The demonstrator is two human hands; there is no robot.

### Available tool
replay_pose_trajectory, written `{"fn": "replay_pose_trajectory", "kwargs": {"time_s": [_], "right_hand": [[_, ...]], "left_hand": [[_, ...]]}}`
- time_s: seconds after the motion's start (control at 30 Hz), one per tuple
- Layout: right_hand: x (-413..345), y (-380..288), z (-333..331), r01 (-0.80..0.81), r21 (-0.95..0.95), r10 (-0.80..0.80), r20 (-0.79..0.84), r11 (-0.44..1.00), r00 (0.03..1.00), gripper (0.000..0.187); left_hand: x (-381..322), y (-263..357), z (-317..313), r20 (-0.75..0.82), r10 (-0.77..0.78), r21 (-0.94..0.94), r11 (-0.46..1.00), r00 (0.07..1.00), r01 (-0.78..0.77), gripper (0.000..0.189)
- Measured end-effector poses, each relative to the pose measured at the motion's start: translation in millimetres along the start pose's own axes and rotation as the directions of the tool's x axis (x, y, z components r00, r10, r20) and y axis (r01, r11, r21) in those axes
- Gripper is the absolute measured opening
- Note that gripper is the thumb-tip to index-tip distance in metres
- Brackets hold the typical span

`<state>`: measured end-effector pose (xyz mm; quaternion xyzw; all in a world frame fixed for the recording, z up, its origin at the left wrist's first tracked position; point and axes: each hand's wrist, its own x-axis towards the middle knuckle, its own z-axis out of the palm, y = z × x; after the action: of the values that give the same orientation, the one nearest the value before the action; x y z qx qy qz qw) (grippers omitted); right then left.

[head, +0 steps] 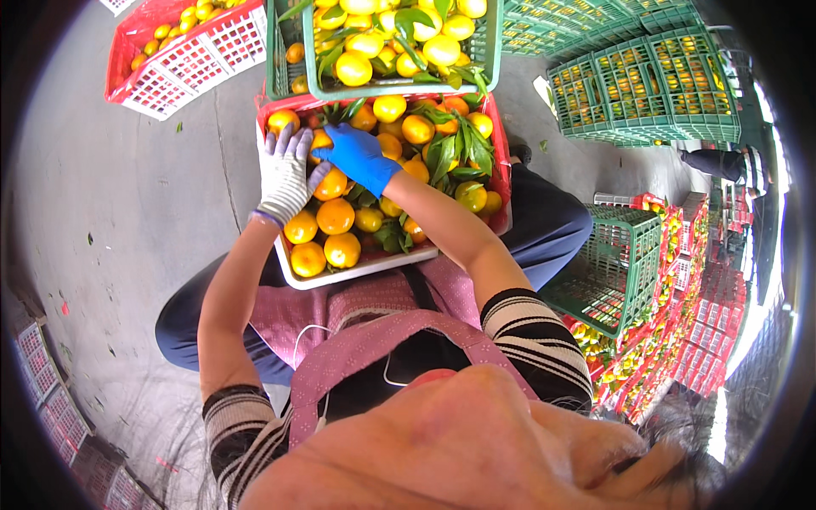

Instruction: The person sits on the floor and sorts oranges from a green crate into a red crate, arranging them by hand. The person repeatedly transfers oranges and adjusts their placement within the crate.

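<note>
A white plastic crate [357, 275] with a red liner stands before me, filled with orange and yellow-green citrus fruits, some with leaves. My left hand [287, 169], in a striped knit glove with purple fingers, lies palm down on the fruit at the crate's left side. My right hand [360, 156], in a blue glove, reaches in beside it, its fingertips at an orange fruit [320, 143] between the two hands. Whether either hand grips a fruit is not clear. Just beyond, a green crate [408, 92] holds yellow citrus with leaves.
A red-lined white crate [204, 67] with fruit stands at the upper left. Stacked green crates [644, 89] of fruit are at the upper right. An open green crate [612, 268] lies over red-lined fruit crates at the right. Another person [727, 166] is at the far right.
</note>
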<state>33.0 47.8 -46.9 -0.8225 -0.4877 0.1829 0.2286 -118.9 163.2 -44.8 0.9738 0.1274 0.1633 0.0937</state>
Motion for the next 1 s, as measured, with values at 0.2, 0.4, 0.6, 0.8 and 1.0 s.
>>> {"fn": "replay_pose_trajectory", "kwargs": {"time_s": [0.2,0.4,0.6,0.8,1.0], "right_hand": [[79.6,7.0,-162.4,0.182,0.326,0.021,-0.532,0.928,0.846,0.024],[199.4,20.9,-160.6,0.286,0.01,-0.233,-0.553,0.958,0.8,0.068],[34.5,-26.3,-162.4,-0.007,0.755,0.242,-0.201,0.656,0.949,0.052],[15.8,3.3,-42.8,-0.385,0.672,0.525,-0.007,0.633,0.851,0.078],[7.6,10.3,0.3,-0.118,0.69,0.23,-0.072,0.714,0.971,0.076]], "left_hand": [[1.0,8.3,-16.6,0.104,-0.084,-0.018,0.996,0.991,0.086,0.066],[2.5,7.6,-7.5,-0.004,-0.027,-0.056,0.998,1.0,0.027,0.065],[-1.3,8.1,-9.8,-0.009,-0.048,-0.022,0.999,0.999,0.047,0.067],[8.0,11.2,-13.3,-0.015,-0.039,-0.04,0.998,0.999,0.038,0.065],[3.6,5.1,-9.3,-0.036,-0.035,-0.044,0.998,0.999,0.034,0.062]]}}
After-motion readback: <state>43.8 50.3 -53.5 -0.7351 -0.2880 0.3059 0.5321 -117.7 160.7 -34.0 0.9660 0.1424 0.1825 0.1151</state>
